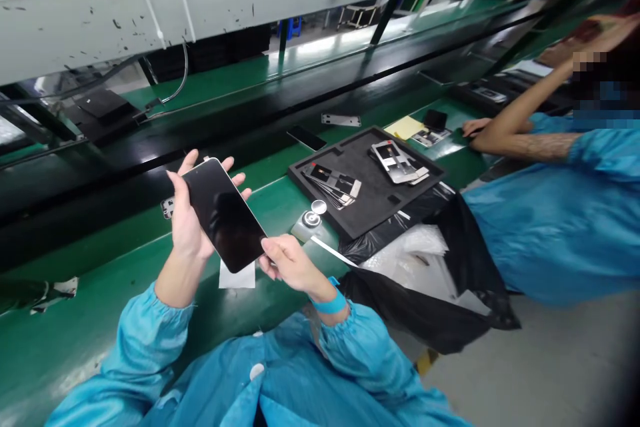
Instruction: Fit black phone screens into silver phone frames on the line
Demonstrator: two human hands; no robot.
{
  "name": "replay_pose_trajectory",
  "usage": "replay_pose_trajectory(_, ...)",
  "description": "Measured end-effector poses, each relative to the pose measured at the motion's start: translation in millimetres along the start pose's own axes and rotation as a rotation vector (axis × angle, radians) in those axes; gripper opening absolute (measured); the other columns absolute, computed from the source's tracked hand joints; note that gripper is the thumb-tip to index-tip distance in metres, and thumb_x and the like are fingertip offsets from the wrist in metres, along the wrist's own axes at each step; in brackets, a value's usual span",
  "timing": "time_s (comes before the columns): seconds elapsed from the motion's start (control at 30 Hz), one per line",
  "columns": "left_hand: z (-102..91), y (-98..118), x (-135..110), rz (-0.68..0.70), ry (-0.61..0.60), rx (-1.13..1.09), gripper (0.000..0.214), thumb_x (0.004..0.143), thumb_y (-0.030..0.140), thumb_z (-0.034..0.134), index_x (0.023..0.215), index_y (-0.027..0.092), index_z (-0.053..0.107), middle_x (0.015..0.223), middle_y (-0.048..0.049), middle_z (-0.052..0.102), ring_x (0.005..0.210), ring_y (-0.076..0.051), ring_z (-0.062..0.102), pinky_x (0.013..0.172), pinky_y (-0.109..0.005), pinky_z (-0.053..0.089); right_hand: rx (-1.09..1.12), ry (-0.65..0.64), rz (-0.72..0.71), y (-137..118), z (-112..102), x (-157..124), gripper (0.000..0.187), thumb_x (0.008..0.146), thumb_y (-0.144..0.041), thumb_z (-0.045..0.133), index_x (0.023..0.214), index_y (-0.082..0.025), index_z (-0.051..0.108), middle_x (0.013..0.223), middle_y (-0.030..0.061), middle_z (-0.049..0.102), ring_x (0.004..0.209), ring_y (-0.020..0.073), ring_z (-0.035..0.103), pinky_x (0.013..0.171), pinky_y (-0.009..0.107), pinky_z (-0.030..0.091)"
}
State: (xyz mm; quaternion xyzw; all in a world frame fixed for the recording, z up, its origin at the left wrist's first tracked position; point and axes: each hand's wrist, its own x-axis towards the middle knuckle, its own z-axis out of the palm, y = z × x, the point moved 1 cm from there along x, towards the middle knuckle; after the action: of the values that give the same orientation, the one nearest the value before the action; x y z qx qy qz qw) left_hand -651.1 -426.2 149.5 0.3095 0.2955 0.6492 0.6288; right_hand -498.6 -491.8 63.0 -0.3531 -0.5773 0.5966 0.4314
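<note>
Phone-shaped panel held two-handed, dark face up

From my remote post, I judge the step in hand to be holding and steadying the panel [225,217]. It sits tilted between both hands. Left hand [193,217]: thumb along the near edge, fingers curled beneath, tips showing past the far side. Right hand [287,259]: thumb and fingers closed on the lower corner. My judgement: the next move calls for light edge pressure, as the face looks slick.

Materials: panel flat, rectangular, rounded at the corners, glossy black with a thin pale rim. Just below the right fingertips, white paper [237,276] lies on the smooth green bench [150,293]. Beyond those fingers: a rounded grey device [307,225], then a matte, foam-like tray [377,197] bearing fanned flat parts [333,180].
</note>
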Motion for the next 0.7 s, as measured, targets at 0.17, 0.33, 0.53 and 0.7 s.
replay_pose_trajectory(0.17,6.3,-10,-4,0.068,-0.029,0.019,0.034,0.105,0.059,0.065,0.120,0.030,0.057,0.108,-0.0057,0.080,0.081,-0.018,0.078,0.071,-0.030,0.066,0.085,0.043,-0.004,7,7,9,0.081,0.081,-0.097,0.061,0.050,-0.023,0.053,0.043,-0.0007,0.050,0.038,0.0099,0.043,0.038,0.024,0.033)
replay_pose_trajectory(0.33,17.2,-8,1,0.150,0.001,0.025,0.035,0.106,0.062,0.061,0.117,0.029,0.058,0.103,-0.0058,0.080,0.079,-0.019,0.076,0.070,-0.032,0.066,0.084,0.013,-0.034,0,5,17,0.083,0.082,-0.094,0.063,0.044,-0.022,0.051,0.040,-0.0006,0.048,0.038,0.0084,0.042,0.042,0.023,0.035)
replay_pose_trajectory(0.53,41.5,-12,17,0.260,0.043,0.021,0.041,0.106,0.069,0.056,0.110,0.029,0.060,0.097,-0.0046,0.080,0.077,-0.020,0.075,0.070,-0.034,0.066,0.263,-0.198,0.013,-6,-6,33,0.077,0.070,-0.093,0.076,0.062,-0.017,0.068,0.055,0.0038,0.068,0.043,0.0118,0.060,0.043,0.023,0.048)
replay_pose_trajectory(0.7,64.9,-31,38,0.235,0.112,-0.030,0.056,0.107,0.078,0.037,0.110,0.027,0.061,0.095,-0.0069,0.081,0.073,-0.021,0.075,0.067,-0.035,0.065,0.195,-0.077,0.037,-17,-27,41,0.066,0.075,-0.079,0.084,0.061,-0.018,0.062,0.045,-0.0037,0.058,0.035,0.0082,0.049,0.035,0.020,0.041)
